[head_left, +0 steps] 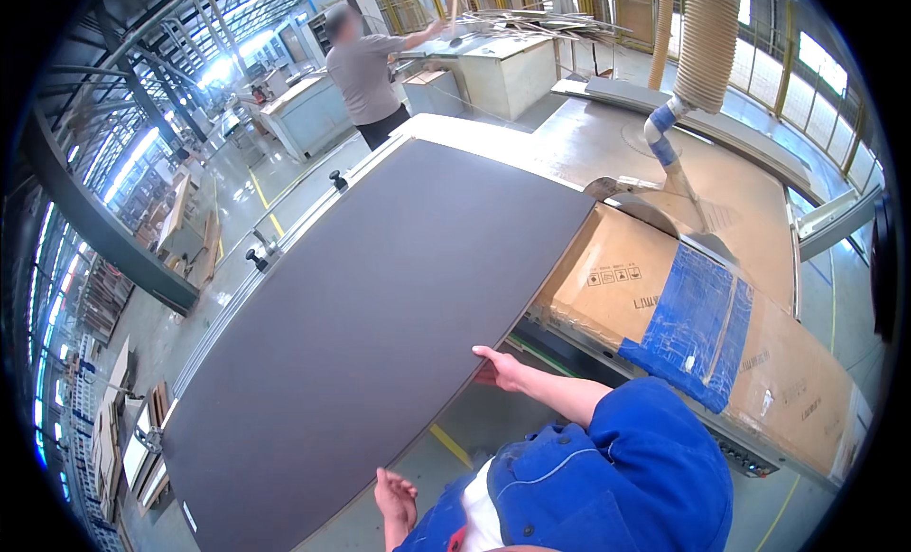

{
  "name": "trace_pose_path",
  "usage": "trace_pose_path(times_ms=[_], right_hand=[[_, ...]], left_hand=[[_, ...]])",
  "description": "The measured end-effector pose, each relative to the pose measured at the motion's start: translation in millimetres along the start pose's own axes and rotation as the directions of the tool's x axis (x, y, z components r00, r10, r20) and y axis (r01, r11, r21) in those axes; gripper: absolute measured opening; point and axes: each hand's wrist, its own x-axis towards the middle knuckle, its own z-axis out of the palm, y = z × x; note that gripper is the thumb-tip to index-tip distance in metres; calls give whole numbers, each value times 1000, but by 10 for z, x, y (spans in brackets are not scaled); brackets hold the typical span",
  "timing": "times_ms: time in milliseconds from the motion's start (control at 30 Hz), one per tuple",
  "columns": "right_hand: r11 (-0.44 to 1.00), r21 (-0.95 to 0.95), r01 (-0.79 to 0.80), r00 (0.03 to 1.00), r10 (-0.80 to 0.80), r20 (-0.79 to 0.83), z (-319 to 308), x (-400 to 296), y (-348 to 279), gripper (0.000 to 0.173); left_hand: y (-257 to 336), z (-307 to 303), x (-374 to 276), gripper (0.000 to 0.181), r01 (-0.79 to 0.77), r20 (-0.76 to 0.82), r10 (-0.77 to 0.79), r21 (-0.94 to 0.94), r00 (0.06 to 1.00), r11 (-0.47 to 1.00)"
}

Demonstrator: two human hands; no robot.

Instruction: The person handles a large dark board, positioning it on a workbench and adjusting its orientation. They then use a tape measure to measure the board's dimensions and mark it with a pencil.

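A large dark grey panel lies flat on the sliding table of a panel saw, against an aluminium fence with black knobs. My right hand grips the panel's near edge, thumb on top and fingers beneath. Beside the same edge, lower down, is my left hand, its fingers loosely curled; whether it touches the edge cannot be told. The circular saw blade stands beyond the panel's right corner, by a blade guard with a hose fitting.
Cardboard with blue tape covers the saw table at right. A ribbed dust hose hangs above. Another person stands beyond the fence, reaching towards a bench piled with offcut strips. Stacked boards stand at lower left, a steel column above them.
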Motion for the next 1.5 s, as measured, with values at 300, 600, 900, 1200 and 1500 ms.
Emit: trace_pose_path(times_ms=[300,600,900,1200,1500], right_hand=[[932,-362,26,996,9,93,-326,-108,-194,50],[642,-753,141,886,-421,-193,-2020,-1547,66,23],[746,-589,311,38,-629,-777,-2600,-3224,-90,19],[585,-748,314,-256,-706,-660,-4095,-3355,-1583,22],[170,-926,-337,15,-982,-186,-5156,-2890,-2744,37]], left_hand=[[-97,2540,482,19,-579,595,108,699,797,419],[-754,3302,1144,97,-777,852,-12,471,524,-418],[-1104,3666,1284,87,-688,906,9,328,424,-648],[-1264,3924,1149,87,-559,814,103,479,572,-677],[-1407,4042,1181,98,-509,764,142,543,629,-667]])
